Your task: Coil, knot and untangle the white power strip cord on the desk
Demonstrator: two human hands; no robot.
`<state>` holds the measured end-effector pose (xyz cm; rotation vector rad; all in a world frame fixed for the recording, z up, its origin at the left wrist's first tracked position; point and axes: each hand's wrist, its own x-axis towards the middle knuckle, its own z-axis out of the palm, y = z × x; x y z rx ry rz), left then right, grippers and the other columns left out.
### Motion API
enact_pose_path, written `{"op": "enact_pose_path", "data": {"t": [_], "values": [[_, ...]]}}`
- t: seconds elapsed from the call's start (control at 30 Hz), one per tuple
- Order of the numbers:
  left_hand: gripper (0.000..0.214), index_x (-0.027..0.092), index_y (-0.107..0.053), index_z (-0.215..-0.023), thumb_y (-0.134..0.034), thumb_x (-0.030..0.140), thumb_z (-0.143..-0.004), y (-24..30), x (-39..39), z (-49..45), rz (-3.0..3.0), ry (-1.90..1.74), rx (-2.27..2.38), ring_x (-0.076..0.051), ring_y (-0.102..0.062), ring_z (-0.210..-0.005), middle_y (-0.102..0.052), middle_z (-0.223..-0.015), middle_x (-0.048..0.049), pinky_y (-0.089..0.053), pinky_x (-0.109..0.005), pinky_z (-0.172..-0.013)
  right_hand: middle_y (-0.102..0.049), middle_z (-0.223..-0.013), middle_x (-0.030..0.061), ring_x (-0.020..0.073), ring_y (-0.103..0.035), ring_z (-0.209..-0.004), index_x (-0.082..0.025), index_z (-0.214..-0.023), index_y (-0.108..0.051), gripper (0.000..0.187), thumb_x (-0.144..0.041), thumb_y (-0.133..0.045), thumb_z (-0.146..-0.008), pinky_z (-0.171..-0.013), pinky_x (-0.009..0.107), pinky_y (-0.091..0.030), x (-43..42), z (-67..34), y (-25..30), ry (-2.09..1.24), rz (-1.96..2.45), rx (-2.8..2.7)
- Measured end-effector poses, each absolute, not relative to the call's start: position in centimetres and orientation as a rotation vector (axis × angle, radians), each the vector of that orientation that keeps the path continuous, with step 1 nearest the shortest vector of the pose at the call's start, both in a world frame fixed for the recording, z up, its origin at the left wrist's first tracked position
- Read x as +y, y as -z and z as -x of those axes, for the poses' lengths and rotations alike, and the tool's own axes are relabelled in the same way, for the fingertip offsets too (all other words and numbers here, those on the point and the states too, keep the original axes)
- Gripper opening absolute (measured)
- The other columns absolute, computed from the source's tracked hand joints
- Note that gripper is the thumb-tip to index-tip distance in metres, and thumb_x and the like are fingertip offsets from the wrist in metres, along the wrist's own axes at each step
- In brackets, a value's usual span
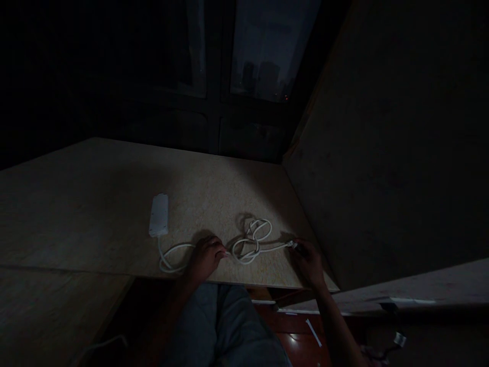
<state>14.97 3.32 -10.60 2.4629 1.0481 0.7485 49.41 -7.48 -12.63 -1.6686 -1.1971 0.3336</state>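
A white power strip (159,215) lies on the wooden board (95,204), with its white cable (252,239) running right in loose tangled loops. My left hand (206,257) is closed on the cable near the board's front edge. My right hand (308,260) is closed on the plug (293,245) at the cable's far end. The knot of loops lies between the two hands.
A plywood panel (382,153) stands upright on the right. A dark window (263,56) is behind the board. My legs (225,326) are below the front edge, above a reddish floor. The room is very dim.
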Motion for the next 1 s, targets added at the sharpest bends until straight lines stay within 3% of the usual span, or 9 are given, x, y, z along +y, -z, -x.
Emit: {"op": "enact_pose_path", "data": {"t": [0.27, 0.53, 0.8, 1.0], "values": [[0.013, 0.024, -0.074, -0.087, -0.061, 0.026, -0.086, 10.7, 3.0, -14.6, -2.377, -0.824, 1.052, -0.021, -0.063, -0.093, -0.071, -0.091, -0.0052, -0.047, -0.038, -0.086, -0.065, -0.120, 0.0119, 0.0266, -0.062, -0.105, -0.021, -0.127, -0.059, 0.045, -0.040, -0.057, -0.087, -0.094, 0.043, -0.048, -8.0, -48.7, 11.9, -0.317, 1.707, -1.417], [0.020, 0.025, -0.074, -0.095, -0.055, 0.032, -0.091, 10.3, 2.6, -14.7, -2.426, -0.862, 0.998, -0.021, -0.064, -0.095, -0.073, -0.096, -0.0045, -0.047, -0.039, -0.087, -0.064, -0.123, 0.0141, 0.0300, -0.060, -0.111, -0.020, -0.129, -0.056, 0.047, -0.036, -0.056, -0.085, -0.097, 0.048, -0.047, -7.9, -48.8, 12.6, -0.176, 1.738, -1.444], [0.023, 0.023, -0.073, -0.094, -0.056, 0.039, -0.091, 10.4, 2.6, -14.7, -2.416, -0.873, 1.039, -0.022, -0.063, -0.096, -0.073, -0.097, -0.0054, -0.046, -0.039, -0.088, -0.066, -0.116, 0.0152, 0.0292, -0.062, -0.105, -0.017, -0.121, -0.061, 0.040, -0.039, -0.052, -0.088, -0.092, 0.045, -0.048, -7.8, -48.5, 12.2, -0.068, 1.798, -1.417], [0.020, 0.024, -0.072, -0.100, -0.059, 0.033, -0.089, 11.0, 1.7, -14.9, -2.501, -0.793, 1.070, -0.025, -0.061, -0.104, -0.071, -0.105, -0.0066, -0.045, -0.043, -0.095, -0.067, -0.113, 0.0170, 0.0297, -0.062, -0.101, -0.015, -0.116, -0.064, 0.041, -0.043, -0.049, -0.090, -0.089, 0.044, -0.048, -8.0, -48.6, 12.1, -0.056, 1.860, -1.423]]}}
